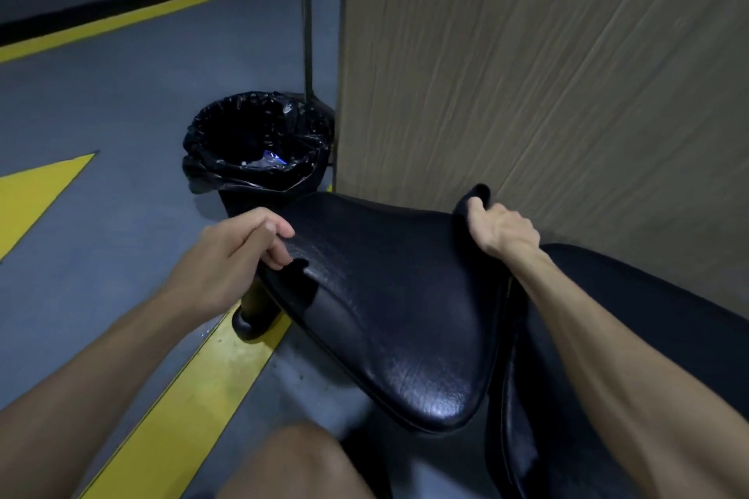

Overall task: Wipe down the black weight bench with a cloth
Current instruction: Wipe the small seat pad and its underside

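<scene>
Black-lined bin (259,146), cardboard panel (547,73), yellow floor stripes (190,393)

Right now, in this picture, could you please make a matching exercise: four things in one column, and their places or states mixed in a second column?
Things:
1. right hand
2. left hand
3. bin
4. yellow stripe

Places or states:
A. painted on the floor
B. lined with a black bag
C. grips a dark cloth
D. fingers at the near edge of the bench seat

Pairs: 1-C, 2-D, 3-B, 4-A
</scene>
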A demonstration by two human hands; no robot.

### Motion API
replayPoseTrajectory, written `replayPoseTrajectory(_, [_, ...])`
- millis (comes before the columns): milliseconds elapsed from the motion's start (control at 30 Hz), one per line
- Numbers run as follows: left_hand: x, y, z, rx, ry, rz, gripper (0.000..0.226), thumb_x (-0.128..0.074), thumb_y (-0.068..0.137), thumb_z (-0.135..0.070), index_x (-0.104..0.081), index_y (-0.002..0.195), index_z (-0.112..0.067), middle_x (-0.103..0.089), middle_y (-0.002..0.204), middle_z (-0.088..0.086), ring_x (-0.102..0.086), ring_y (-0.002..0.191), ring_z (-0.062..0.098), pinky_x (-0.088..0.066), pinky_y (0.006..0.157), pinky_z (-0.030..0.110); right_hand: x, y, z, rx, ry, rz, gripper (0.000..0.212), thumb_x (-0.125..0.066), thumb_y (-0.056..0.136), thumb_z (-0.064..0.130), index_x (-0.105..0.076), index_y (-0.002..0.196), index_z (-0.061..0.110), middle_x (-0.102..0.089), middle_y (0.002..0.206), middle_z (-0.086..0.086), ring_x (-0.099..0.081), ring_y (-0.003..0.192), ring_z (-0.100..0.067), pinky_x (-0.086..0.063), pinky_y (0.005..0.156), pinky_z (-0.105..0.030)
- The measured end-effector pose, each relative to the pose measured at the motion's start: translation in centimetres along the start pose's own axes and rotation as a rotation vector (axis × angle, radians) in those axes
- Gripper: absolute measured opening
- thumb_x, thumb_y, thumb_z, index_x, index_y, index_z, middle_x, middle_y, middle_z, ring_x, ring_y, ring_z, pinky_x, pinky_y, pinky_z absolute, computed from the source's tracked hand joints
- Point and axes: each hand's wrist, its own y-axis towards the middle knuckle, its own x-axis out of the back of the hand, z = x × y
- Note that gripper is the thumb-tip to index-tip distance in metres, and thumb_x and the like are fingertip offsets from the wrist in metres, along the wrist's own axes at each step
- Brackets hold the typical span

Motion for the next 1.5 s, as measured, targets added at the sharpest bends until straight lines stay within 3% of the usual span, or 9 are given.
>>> replayPoseTrajectory(200, [3.8,-0.9,3.3,0.077,0.02,-0.077,0.031,-0.04,0.107,-0.016,-0.068,0.095,-0.023,-0.075,0.081,-0.006,-0.071,0.079,0.011,-0.046,0.071,0.011,-1.9,-0.3,8.3,0.253,-0.194,-0.03,0.077,-0.011,0.097,0.058,-0.058,0.133,0.009,-0.06,0.134,-0.021,-0.055,0.124,-0.039,-0.038,0.103,-0.045])
replayPoseTrajectory(333, [4.2,-0.5,4.2,0.107,0.018,-0.093,0.031,-0.04,0.107,-0.016,-0.068,0.095,-0.023,-0.075,0.083,-0.007,-0.071,0.08,0.01,-0.045,0.07,0.01,-4.2,-1.6,15.4,0.483,-0.132,0.016,0.069,-0.015,0.098,0.054,-0.059,0.131,0.012,-0.061,0.131,-0.022,-0.056,0.12,-0.039,-0.038,0.099,-0.046])
replayPoseTrajectory(533, [3.6,1.1,4.4,0.12,-0.012,-0.083,0.031,-0.04,0.107,-0.015,-0.067,0.095,-0.023,-0.075,0.082,-0.005,-0.071,0.08,0.012,-0.052,0.082,0.029,-2.4,-0.8,9.3,0.503,-0.082,0.052,0.063,-0.02,0.1,0.053,-0.061,0.118,0.009,-0.062,0.126,-0.024,-0.058,0.114,-0.039,-0.041,0.091,-0.041])
replayPoseTrajectory(700, [4.1,1.2,5.1,0.12,-0.003,-0.049,0.032,-0.041,0.107,-0.014,-0.067,0.093,-0.025,-0.075,0.082,-0.005,-0.07,0.079,0.011,-0.053,0.079,0.031,-1.0,-2.0,2.7,0.553,-0.079,-0.132,0.048,-0.033,0.1,0.046,-0.06,0.12,0.013,-0.064,0.122,-0.014,-0.058,0.113,-0.036,-0.042,0.09,-0.039])
replayPoseTrajectory(867, [5.2,0.6,6.7,0.156,0.015,-0.014,0.031,-0.041,0.108,-0.018,-0.069,0.095,-0.026,-0.074,0.086,-0.007,-0.07,0.082,0.009,-0.054,0.085,0.039,-2.4,-1.0,8.9,0.583,-0.211,-0.037,0.043,-0.026,0.1,0.049,-0.056,0.124,0.03,-0.065,0.121,-0.012,-0.059,0.11,-0.036,-0.041,0.088,-0.042])
replayPoseTrajectory(1100, [6.1,0.2,7.8,0.125,-0.072,-0.039,0.031,-0.041,0.108,-0.022,-0.07,0.097,-0.027,-0.075,0.088,-0.003,-0.071,0.088,0.016,-0.055,0.089,0.047,-4.8,0.2,20.7,0.615,-0.079,0.254,0.056,-0.029,0.095,0.057,-0.058,0.122,0.019,-0.057,0.135,-0.016,-0.052,0.118,-0.034,-0.04,0.093,-0.042])
replayPoseTrajectory(1300, [6.0,0.3,7.6,0.098,-0.146,-0.095,0.031,-0.039,0.101,-0.028,-0.069,0.096,-0.026,-0.075,0.087,-0.001,-0.071,0.087,0.019,-0.054,0.09,0.053,-6.5,-3.3,23.1,0.959,-0.337,0.097,0.049,-0.032,0.094,0.053,-0.067,0.096,0.018,-0.067,0.111,-0.017,-0.058,0.102,-0.034,-0.042,0.083,-0.04])
replayPoseTrajectory(1400, [6.4,0.2,7.7,0.111,-0.16,-0.132,0.031,-0.039,0.098,-0.03,-0.069,0.096,-0.024,-0.076,0.086,-0.001,-0.072,0.086,0.02,-0.054,0.092,0.052,-7.1,-5.6,21.8,1.221,-0.331,0.041,0.043,-0.029,0.091,0.049,-0.06,0.077,0.022,-0.069,0.097,-0.006,-0.059,0.106,-0.026,-0.036,0.102,-0.04])
replayPoseTrajectory(1500, [6.5,0.0,8.0,0.115,-0.15,-0.151,0.03,-0.04,0.099,-0.028,-0.07,0.097,-0.021,-0.076,0.085,-0.001,-0.072,0.085,0.02,-0.054,0.092,0.051,-7.4,-8.3,20.1,1.416,-0.296,0.064,0.052,-0.023,0.084,0.048,-0.069,0.092,0.025,-0.07,0.109,0.01,-0.054,0.118,-0.012,-0.018,0.118,-0.038])
